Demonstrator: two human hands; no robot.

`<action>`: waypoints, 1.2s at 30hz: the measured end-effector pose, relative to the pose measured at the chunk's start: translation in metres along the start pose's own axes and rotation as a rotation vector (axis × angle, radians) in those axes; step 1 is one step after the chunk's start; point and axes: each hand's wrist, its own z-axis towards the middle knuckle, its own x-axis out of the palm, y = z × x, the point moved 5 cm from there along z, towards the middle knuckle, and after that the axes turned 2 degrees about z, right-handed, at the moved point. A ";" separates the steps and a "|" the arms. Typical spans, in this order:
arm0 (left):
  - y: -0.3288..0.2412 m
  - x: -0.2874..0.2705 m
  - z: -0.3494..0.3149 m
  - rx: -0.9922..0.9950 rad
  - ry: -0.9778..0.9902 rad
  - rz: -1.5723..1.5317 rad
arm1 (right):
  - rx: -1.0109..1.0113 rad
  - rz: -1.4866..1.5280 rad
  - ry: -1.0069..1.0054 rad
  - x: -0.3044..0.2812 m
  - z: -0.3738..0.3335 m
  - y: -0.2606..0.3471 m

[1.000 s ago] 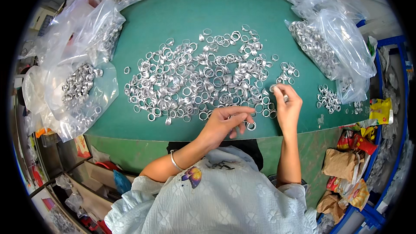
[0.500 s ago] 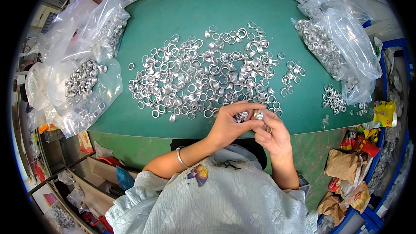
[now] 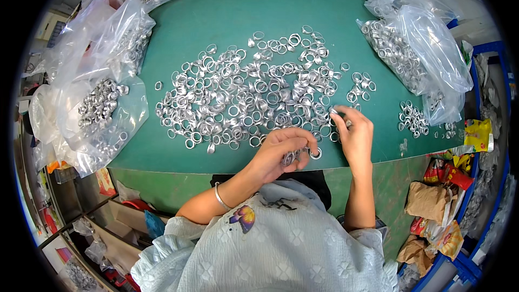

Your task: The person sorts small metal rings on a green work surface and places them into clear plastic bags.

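Observation:
A wide spread of silver metal rings (image 3: 243, 97) lies on the green tabletop (image 3: 259, 5). Just over the table's front edge, my left hand (image 3: 281, 151) is closed around several rings, with one ring (image 3: 315, 153) showing at its fingertips. My right hand (image 3: 354, 132) is at the right front edge of the spread. Its thumb and fingers pinch a ring (image 3: 333, 111), and another bit of metal shows between the curled fingers. How many rings my left palm holds is hidden.
Clear plastic bags of rings stand at the left (image 3: 102, 103) and right (image 3: 400, 54). A small cluster of rings (image 3: 413, 119) lies at the right, near a yellow packet (image 3: 478, 135). Below the table are a brown paper bag (image 3: 427, 204) and cardboard dividers (image 3: 111, 238).
My hands were together over the front edge. My right hand has moved away, forward and right, to the spread of rings. My left hand has shifted slightly left and nearer to me.

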 end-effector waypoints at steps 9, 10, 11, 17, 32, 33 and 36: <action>-0.013 0.012 0.001 0.187 -0.139 0.447 | 0.639 1.482 0.322 0.023 -0.040 0.003; -0.014 0.013 0.002 0.224 -0.119 0.527 | 0.659 1.527 0.356 0.026 -0.045 0.007; -0.015 0.015 0.003 0.291 -0.104 0.578 | 0.678 1.571 0.391 0.029 -0.049 0.010; -0.018 0.021 0.001 0.446 -0.068 0.775 | 0.760 1.594 0.454 0.035 -0.055 0.016; 0.001 0.007 0.001 -0.076 0.133 -0.121 | 0.180 0.329 -0.123 -0.028 -0.036 -0.031; 0.003 0.007 0.002 -0.089 0.108 -0.155 | 0.024 0.173 -0.145 -0.026 -0.032 -0.021; 0.010 0.005 0.003 -0.130 -0.020 -0.080 | 0.085 -0.077 0.002 -0.010 -0.025 -0.005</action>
